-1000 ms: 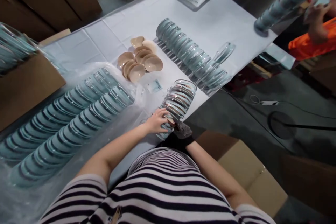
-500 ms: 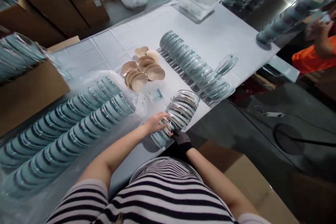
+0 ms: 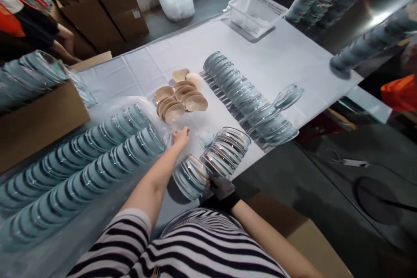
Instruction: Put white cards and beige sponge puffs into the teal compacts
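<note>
My left hand [image 3: 181, 136] is over the white table, its fingers curled, beside thin clear plastic film [image 3: 167, 132]. What those fingers hold, if anything, is too small to make out. Dark-gloved, my right hand [image 3: 222, 187] grips the near side of a short stack of clear, curved plastic shells [image 3: 226, 151], with some brown showing between the layers. At the stack's left end more shells [image 3: 190, 177] lean apart from the rest. Glossy beige oval pads [image 3: 176, 112] lie in overlapping rows just beyond my left hand.
A long row of clear shells [image 3: 247, 95] crosses the table, with a loose shell [image 3: 288, 96] near its right end. Two long stacks [image 3: 97, 156] lie on film at left, by a cardboard box [image 3: 45, 124]. A white basket [image 3: 256, 13] stands at the back; a person [image 3: 35, 26] is at far left.
My left hand has left the short stack and moved left and away from me, towards the pads. My right hand stays at the stack. A person has come into view at upper left.
</note>
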A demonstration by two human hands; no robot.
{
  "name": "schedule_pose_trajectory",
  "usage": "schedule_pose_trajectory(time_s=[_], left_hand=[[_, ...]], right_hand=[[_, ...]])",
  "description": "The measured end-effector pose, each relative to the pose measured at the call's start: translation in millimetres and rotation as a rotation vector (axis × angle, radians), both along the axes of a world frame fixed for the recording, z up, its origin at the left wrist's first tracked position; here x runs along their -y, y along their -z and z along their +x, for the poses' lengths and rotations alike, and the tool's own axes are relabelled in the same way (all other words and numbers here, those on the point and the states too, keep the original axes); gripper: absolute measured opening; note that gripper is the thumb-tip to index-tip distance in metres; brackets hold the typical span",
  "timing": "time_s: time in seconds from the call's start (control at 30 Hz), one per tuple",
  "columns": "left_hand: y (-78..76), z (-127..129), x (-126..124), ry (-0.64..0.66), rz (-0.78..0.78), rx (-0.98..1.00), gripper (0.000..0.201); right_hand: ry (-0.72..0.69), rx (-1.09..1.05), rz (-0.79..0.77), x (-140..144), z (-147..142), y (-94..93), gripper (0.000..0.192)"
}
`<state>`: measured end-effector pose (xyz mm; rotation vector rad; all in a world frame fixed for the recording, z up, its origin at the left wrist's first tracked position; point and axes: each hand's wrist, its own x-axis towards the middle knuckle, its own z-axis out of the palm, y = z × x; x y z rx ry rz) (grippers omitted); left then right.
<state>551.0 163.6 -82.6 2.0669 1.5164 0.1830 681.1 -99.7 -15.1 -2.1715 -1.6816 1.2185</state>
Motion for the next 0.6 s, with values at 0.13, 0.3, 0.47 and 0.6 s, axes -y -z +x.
schedule_pose_trajectory(time_s=[0.13, 0.3, 0.47, 0.6], left_hand=[[-9.0, 20.9, 1.9, -0.028, -0.055, -0.122, 0.046], [-10.6, 55.5, 9.5, 0.100, -0.107, -0.175, 0.044], [-24.4, 63.2, 14.5, 0.237, -0.121, -0.035, 0.018], [-67.7, 35.4, 32.2, 0.405, -0.062, 0.159, 0.040]], right_hand=[[-0.193, 0.148, -0.037, 2.5, -10.1, -4.1, 0.014], [-0.158, 0.182, 0.174, 21.3, -9.3, -20.0, 0.029], [0.095, 0.099, 0.512, 1.6, 30.4, -39.1, 0.033], [0.349, -0.001, 0.693, -52.6, 60.6, -51.0, 0.075]])
